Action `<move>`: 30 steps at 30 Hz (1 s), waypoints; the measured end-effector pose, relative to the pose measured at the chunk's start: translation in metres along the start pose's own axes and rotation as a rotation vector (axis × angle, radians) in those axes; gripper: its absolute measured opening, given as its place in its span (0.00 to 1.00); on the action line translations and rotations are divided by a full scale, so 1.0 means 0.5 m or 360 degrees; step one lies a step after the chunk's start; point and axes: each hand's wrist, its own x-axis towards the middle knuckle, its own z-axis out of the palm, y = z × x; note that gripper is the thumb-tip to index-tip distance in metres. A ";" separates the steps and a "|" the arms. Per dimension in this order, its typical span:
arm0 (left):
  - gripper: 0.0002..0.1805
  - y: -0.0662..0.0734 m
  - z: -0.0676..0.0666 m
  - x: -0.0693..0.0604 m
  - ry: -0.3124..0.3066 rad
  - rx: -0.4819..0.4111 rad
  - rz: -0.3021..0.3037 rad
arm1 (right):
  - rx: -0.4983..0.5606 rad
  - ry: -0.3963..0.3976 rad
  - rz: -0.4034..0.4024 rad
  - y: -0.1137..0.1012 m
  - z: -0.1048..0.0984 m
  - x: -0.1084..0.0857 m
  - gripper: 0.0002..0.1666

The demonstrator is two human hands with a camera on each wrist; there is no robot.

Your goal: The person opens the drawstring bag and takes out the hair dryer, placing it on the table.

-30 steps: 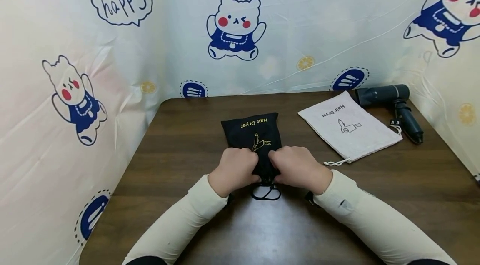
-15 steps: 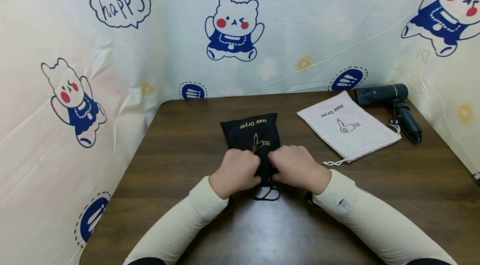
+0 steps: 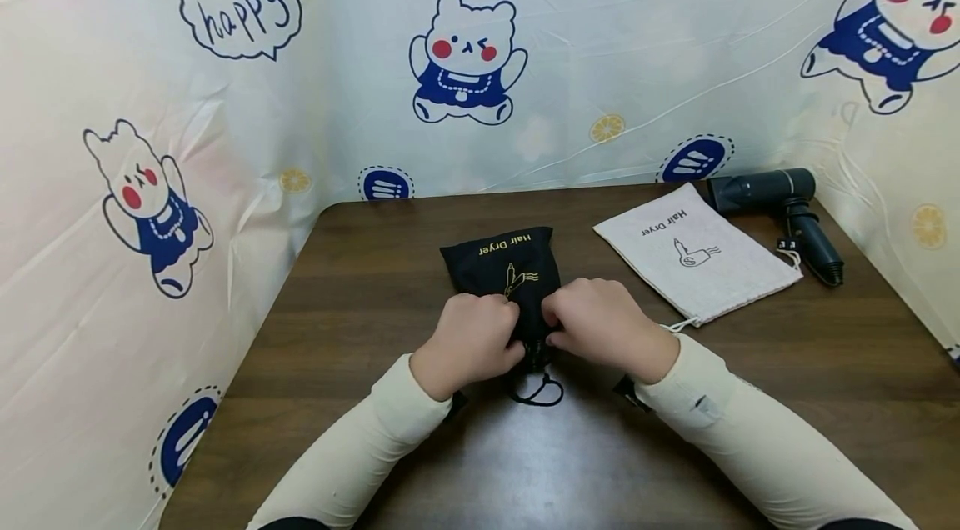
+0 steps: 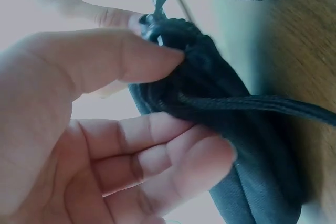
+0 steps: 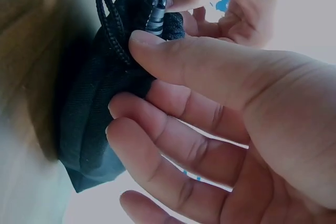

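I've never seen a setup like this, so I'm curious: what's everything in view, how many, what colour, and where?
black pouch: one, black with yellow "Hair Dryer" print, on the table between the hands
drawstring cord: exact count unclear, black, looping from the black pouch's gathered mouth
white pouch: one, white with dark "Hair Dryer" print and white cord, flat on the table at right
hair dryer: one, dark grey, table's far right corner, beside the white pouch
table: one, brown wood grain, under everything
cloth backdrop: number of pieces unclear, pale with cartoon bears, behind and at both sides
sleeves: two, cream, on the forearms
left hand: one, bare, holding the black pouch's mouth
right hand: one, bare, at that same mouth
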 end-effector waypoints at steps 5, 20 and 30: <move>0.16 -0.002 -0.006 -0.001 0.0074 -0.0074 -0.0050 | 0.0054 0.0076 -0.0007 0.005 -0.018 -0.003 0.13; 0.10 -0.023 -0.063 -0.008 0.0426 -0.0264 -0.0099 | 0.0384 0.0410 -0.0130 0.014 -0.071 -0.018 0.06; 0.08 -0.029 -0.103 -0.019 0.0534 -0.0375 -0.0103 | 0.0675 0.0669 -0.0207 0.012 -0.081 -0.025 0.04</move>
